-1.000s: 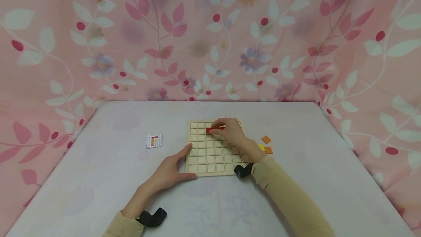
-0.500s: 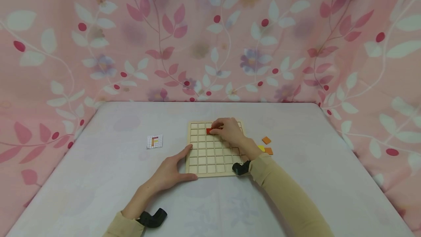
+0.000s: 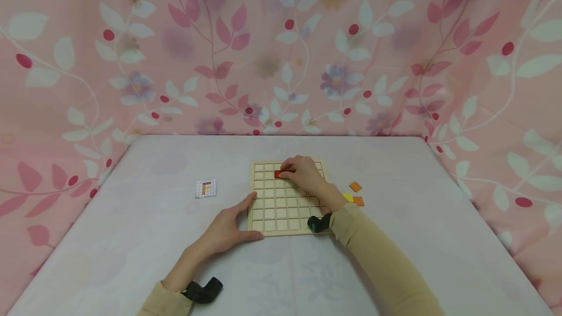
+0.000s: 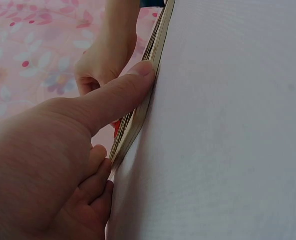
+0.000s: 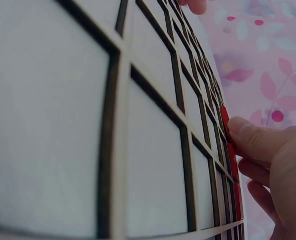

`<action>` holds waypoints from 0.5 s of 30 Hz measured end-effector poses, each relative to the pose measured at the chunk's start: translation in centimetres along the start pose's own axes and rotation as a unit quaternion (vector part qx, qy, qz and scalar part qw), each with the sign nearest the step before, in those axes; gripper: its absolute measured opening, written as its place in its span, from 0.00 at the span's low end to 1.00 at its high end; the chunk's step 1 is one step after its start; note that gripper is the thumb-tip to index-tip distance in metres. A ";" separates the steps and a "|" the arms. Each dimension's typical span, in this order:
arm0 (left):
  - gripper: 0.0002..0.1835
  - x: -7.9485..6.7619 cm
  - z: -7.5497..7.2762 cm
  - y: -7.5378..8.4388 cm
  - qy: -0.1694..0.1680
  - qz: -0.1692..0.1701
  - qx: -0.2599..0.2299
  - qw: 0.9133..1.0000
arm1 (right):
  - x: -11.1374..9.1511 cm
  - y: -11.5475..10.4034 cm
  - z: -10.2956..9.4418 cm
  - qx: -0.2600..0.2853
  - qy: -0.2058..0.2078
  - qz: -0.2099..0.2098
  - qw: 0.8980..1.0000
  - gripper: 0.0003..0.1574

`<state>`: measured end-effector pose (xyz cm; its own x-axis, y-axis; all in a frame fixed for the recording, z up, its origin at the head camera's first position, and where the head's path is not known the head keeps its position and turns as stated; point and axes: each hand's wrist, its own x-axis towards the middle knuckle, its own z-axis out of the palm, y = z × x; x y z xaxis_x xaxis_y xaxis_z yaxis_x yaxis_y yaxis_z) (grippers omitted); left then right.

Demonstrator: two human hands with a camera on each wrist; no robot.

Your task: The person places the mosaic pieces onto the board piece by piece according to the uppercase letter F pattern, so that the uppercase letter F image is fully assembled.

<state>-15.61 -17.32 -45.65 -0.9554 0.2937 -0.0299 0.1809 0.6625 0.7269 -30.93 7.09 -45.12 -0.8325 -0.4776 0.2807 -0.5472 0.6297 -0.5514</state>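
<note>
Pinching at a flat red square tile (image 3: 277, 174) near 11 o'clock on the pale wooden grid board (image 3: 281, 213), my right hand (image 3: 305, 177) has its thumb and fingers curled in close; how firm the hold is, I cannot tell. Two more flat red tiles (image 5: 238, 200) line up from it toward 3 o'clock. My left hand (image 3: 221, 228) rests spread at the board's 7 o'clock corner, thumb straight against the near edge.

Pressing this tile down off-square could leave it perched on a grid ridge, and a sideways nudge from my thumb could lift its neighbour. If my left hand eases off, a push could skid the whole board across the pale cloth-covered surface (image 3: 131, 238). My right forearm also passes close to the loose yellow tile (image 3: 348, 197) and two orange square tiles (image 3: 355, 186) at 3 o'clock, so a careless withdrawal might sweep them.

Against a second ago, my right hand sits a touch farther toward 10 o'clock, with slightly more yellow showing beside my wrist. My left hand, the loose tiles and the small white gridded card (image 3: 206, 188) at 9 o'clock look unmoved.
</note>
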 end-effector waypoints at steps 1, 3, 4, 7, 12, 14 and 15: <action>0.58 0.0 0.0 0.0 0.000 0.000 -0.001 1.000 | 0.0 0.0 0.0 -0.003 0.001 -0.002 1.000 0.11; 0.58 0.0 0.0 0.0 -0.001 0.000 -0.003 1.000 | 0.0 0.0 0.0 -0.008 0.005 -0.005 1.000 0.11; 0.58 0.1 0.0 0.0 -0.002 0.000 -0.005 1.000 | 0.0 0.0 0.0 -0.007 0.006 -0.006 1.000 0.11; 0.58 0.1 0.0 0.1 -0.002 -0.002 -0.008 1.000 | 0.0 0.0 0.0 -0.004 0.008 -0.009 1.000 0.10; 0.58 0.1 0.0 0.1 -0.002 -0.003 -0.008 1.000 | -0.2 0.0 0.0 0.000 0.003 -0.002 1.000 0.11; 0.58 0.0 0.0 0.1 -0.001 -0.003 -0.008 1.000 | -0.2 -0.1 0.0 0.005 0.000 0.006 1.000 0.11; 0.58 0.0 0.0 0.0 -0.001 -0.003 -0.008 1.000 | -0.2 -0.1 0.0 0.008 -0.001 0.010 1.000 0.11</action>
<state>-15.64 -17.27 -45.62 -0.9560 0.2913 -0.0352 0.1717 0.6526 0.7380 -30.67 7.11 -45.11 -0.8427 -0.4670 0.2678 -0.5295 0.6288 -0.5694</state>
